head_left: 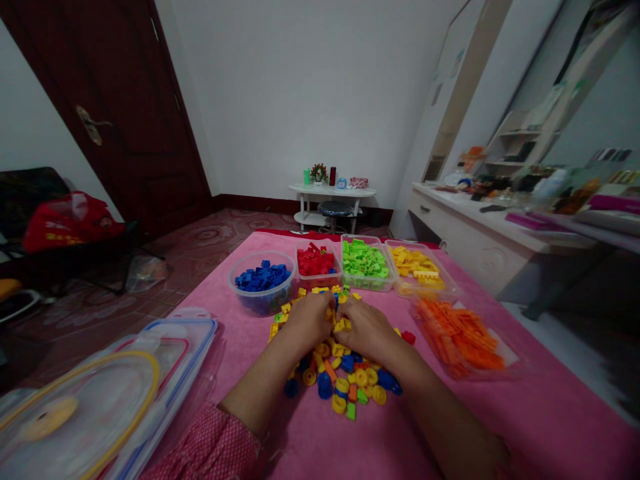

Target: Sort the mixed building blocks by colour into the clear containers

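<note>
Both hands are in a mixed pile of toy building bricks (333, 367) on the pink tablecloth. Yellow pieces dominate it, with blue, orange, green and red ones among them. My left hand (314, 313) reaches into the far side of the pile, its fingers curled and partly hidden. Close beside it, my right hand (363, 323) is closed around yellow bricks (343, 325) that show at its fingertips. What the left fingers hold, if anything, cannot be made out. Round yellow wheel-like pieces (361, 377) lie nearer to me.
Behind the pile stand containers of sorted bricks: a round blue-filled tub (265, 303), then red (336, 277), green (367, 283) and yellow (425, 290) boxes. An orange-filled box (463, 367) is at right. Stacked clear lids (175, 393) lie at left.
</note>
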`<state>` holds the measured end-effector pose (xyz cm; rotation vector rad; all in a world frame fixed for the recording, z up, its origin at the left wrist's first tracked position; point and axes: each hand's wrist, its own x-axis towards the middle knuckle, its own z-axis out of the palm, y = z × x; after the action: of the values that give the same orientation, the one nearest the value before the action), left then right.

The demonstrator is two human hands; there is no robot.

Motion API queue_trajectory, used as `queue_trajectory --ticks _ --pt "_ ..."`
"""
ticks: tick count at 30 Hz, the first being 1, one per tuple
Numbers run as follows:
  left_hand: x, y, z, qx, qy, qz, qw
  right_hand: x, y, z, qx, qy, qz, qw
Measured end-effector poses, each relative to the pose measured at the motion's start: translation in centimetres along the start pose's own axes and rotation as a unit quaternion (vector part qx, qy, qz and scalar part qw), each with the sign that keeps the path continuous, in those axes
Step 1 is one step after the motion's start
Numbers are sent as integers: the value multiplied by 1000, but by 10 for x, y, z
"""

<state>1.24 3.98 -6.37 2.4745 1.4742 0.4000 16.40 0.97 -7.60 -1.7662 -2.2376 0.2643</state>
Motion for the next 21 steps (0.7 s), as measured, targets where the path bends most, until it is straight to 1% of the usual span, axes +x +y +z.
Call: queue_trajectory --ticks 3,6,8,9,10,12,14,17,19,20,21 --pt "1 -2 -2 -19 8 -11 1000 7 8 0 59 6 5 998" --pt "4 -1 -5 -57 28 -14 998 13 15 -1 144 45 28 988" --pt "5 0 -8 -95 58 -1 994 16 17 -2 241 71 57 966" --pt "6 2 -9 -116 78 9 990 16 16 -3 307 74 76 946" --pt "7 3 -10 -138 99 19 985 15 15 -4 379 66 96 918" --pt "8 5 -11 -190 131 29 973 13 10 -7 519 43 135 843" --pt "9 7 -12 -261 150 24 953 10 6 -11 634 26 140 760" --pt "13 7 -9 -372 173 7 912 9 2 -15 756 23 138 640" --pt "14 6 -7 -401 181 3 898 10 0 -17 801 19 157 577" --pt "15 6 -7 -400 180 6 899 11 -1 -18 816 15 167 554" --pt "15 5 -6 -393 176 11 902 12 -2 -19 827 12 169 536"
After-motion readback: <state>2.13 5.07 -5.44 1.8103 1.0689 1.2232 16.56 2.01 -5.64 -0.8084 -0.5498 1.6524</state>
